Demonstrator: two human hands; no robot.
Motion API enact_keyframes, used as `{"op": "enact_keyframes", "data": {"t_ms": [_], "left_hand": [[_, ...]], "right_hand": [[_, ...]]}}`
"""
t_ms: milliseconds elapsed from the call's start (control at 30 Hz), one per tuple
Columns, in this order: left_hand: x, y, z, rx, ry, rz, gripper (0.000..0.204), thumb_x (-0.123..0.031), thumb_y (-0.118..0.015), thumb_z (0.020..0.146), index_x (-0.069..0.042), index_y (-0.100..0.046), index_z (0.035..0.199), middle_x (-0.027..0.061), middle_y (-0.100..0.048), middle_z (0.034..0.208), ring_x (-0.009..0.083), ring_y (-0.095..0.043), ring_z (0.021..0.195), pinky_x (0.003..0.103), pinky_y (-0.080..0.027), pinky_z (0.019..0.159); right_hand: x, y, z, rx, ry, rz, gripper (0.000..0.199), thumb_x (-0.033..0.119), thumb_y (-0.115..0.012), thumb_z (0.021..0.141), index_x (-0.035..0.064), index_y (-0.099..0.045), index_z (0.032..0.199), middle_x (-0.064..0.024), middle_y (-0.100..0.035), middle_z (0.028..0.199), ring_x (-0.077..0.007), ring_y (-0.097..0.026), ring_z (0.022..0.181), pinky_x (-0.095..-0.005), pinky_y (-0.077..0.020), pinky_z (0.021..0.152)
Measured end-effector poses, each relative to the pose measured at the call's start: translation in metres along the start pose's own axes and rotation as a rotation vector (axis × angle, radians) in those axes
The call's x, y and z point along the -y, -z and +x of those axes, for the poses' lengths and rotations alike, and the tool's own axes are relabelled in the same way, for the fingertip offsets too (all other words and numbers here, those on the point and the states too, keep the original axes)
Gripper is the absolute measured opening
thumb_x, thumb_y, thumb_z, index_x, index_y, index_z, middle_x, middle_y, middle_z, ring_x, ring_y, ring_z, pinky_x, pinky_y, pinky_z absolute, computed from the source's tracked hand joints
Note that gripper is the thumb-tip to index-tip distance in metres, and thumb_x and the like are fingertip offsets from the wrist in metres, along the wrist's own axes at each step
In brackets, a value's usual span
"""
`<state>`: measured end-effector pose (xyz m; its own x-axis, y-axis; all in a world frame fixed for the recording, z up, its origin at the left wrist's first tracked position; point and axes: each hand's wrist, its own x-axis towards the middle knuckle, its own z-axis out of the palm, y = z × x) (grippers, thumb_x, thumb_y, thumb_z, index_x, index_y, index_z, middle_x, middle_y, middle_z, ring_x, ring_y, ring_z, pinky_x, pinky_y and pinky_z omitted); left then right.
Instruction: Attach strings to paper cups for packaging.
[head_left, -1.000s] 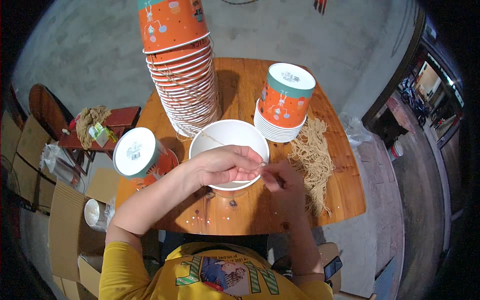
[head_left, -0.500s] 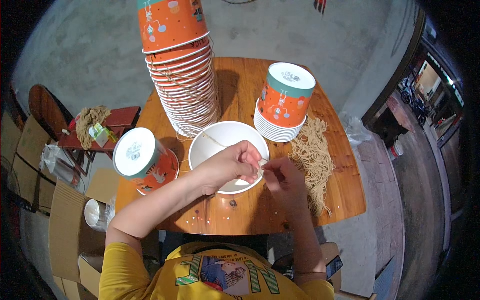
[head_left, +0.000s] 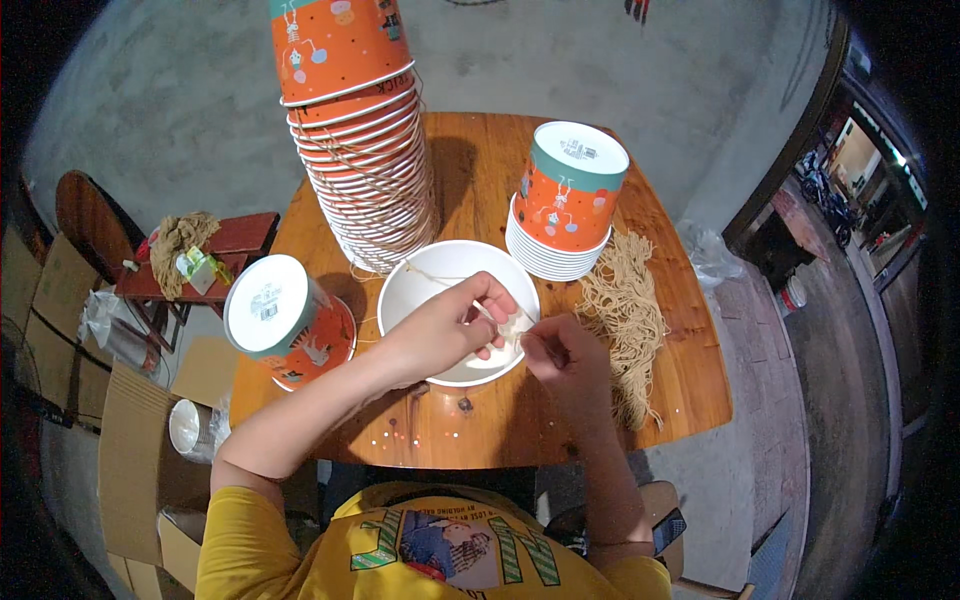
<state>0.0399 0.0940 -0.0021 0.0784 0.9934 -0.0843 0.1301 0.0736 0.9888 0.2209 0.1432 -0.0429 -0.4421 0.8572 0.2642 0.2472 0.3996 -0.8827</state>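
While left fingers [head_left: 492, 288] curl, right fingers [head_left: 541, 346] pinch string [head_left: 424, 273].

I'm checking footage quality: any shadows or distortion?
Head view: fisheye leaves black corners; head view: tall stack of orange-and-white paper buckets shadows the brown wooden table to its right; head view: bare right hand looks dimmer than bare left hand.

Upturned tub [head_left: 298, 335], left edge of table [head_left: 688, 370]: small dark print, barcode [head_left: 268, 312] on white base. Tub stack [head_left: 568, 208], far right corner: similar print on white base. Tall tub stack [head_left: 362, 165], far left corner: dark capitals [head_left: 394, 86] on orange wall. Yellow shirt [head_left: 330, 560], beyond near edge: large green-striped letters [head_left: 376, 540], smaller dark lettering.
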Motion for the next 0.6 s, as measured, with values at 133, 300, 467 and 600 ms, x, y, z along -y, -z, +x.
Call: {"op": "enact_keyframes", "data": {"t_ms": [133,300,467,600], "left_hand": [[-0.003,0.001,-0.003,-0.025,0.024,0.179,0.015,-0.012,-0.058,0.092,-0.003,-0.055,0.103,0.0005,-0.056,0.088,0.008,-0.053,0.082,0.022,-0.044,0.077],[0.014,-0.005,0.001,-0.008,-0.077,0.197,0.016,-0.014,-0.061,0.09,0.0,-0.059,0.097,0.0024,-0.055,0.085,0.0084,-0.05,0.077,0.025,-0.045,0.071],[0.013,-0.009,0.002,-0.034,-0.094,0.33,0.016,-0.016,-0.061,0.089,-0.002,-0.059,0.095,0.0046,-0.055,0.082,0.0127,-0.052,0.075,0.028,-0.045,0.07],[0.014,-0.014,-0.001,-0.131,-0.273,0.487,0.009,-0.009,-0.06,0.085,-0.003,-0.055,0.089,0.0049,-0.05,0.078,0.0154,-0.05,0.073,0.028,-0.044,0.069]], "right_hand": [[-0.001,0.0,0.0,-0.01,-0.009,0.002,0.012,0.011,-0.067,0.082,0.0027,-0.061,0.086,-0.0115,-0.063,0.077,-0.0199,-0.063,0.071,-0.0324,-0.0494,0.064],[-0.004,-0.002,0.001,-0.037,0.136,-0.021,0.01,0.005,-0.069,0.08,0.0019,-0.06,0.084,0.0034,-0.051,0.068,-0.0034,-0.045,0.06,-0.0205,-0.0381,0.055],[-0.008,0.0,0.0,-0.032,0.204,-0.086,0.011,0.006,-0.07,0.079,0.002,-0.06,0.084,0.0002,-0.052,0.067,-0.0066,-0.046,0.058,-0.0223,-0.039,0.055],[-0.006,-0.002,-0.001,-0.066,0.262,-0.095,0.012,0.007,-0.07,0.078,0.0032,-0.06,0.084,-0.0038,-0.054,0.067,-0.0105,-0.049,0.056,-0.0256,-0.0409,0.053]]}}
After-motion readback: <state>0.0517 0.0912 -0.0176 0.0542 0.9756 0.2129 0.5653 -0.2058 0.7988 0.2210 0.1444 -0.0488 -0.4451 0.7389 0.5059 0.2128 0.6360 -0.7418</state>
